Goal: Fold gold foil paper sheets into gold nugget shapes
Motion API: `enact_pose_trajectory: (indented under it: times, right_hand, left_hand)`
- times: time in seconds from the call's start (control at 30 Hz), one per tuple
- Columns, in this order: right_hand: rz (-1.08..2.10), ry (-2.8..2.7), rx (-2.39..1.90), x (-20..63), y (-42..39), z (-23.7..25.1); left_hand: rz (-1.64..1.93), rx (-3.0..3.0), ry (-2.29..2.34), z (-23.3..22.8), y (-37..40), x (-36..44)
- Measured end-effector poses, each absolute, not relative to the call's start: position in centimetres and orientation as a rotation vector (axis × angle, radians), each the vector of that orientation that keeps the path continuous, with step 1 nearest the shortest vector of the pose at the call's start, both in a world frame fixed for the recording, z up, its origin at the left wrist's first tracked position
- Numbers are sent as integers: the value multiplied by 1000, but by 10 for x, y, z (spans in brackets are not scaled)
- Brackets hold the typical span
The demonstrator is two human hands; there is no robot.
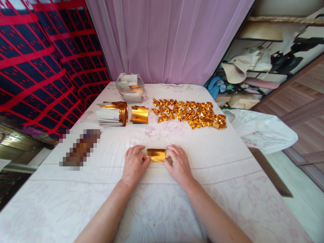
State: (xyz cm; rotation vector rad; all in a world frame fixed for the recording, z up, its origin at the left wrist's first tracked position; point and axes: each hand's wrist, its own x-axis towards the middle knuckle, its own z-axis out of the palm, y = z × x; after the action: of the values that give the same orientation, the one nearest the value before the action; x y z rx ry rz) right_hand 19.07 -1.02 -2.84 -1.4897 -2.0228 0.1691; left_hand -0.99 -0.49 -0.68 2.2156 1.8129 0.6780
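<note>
A small folded sheet of gold foil paper (156,155) lies flat on the white cloth-covered table (217,158) in front of me. My left hand (135,164) pinches its left end and my right hand (178,164) pinches its right end, fingers pressing it onto the cloth. Farther back lies a spread of several folded gold paper pieces (189,113). To their left sit a curled gold sheet (139,114) and a stack of gold-and-white sheets (112,113).
A clear plastic bag of paper (130,87) stands at the table's back. A blurred brown patch (80,149) lies left. A pink curtain (167,37) hangs behind, a red-and-black cloth (35,64) to the left, cluttered shelves (255,71) to the right.
</note>
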Motion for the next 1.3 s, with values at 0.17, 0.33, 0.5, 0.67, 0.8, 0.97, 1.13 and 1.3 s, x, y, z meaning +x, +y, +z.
enact_pose_trajectory:
  times: [0.17,0.33,0.5,0.67,0.8,0.97,1.13,1.3]
  right_hand:
    - [212,-2074,-1496,190,-12,-25]
    - [216,-2125,-1523,189,-13,-24]
    - [201,-2147,-1546,189,-13,-22]
    - [182,-2136,-1597,181,-14,-13]
    - [141,-2071,-1668,168,-13,-9]
    - [88,-2032,-1709,157,-12,-11]
    - [158,-2040,-1759,158,-13,-13]
    - [228,-2065,-1787,173,-14,-15]
  left_hand:
    - [672,2229,1819,-7,-6,-9]
    - [677,2247,1830,-8,-7,-9]
    - [632,2243,1794,-5,-7,-8]
    - [580,2274,1782,-1,-9,-8]
    - [563,2332,1792,0,-11,-6]
    - [562,2354,1817,-1,-13,-3]
    - [531,2351,1831,-1,-14,-2]
    - [514,2348,1831,0,-14,-3]
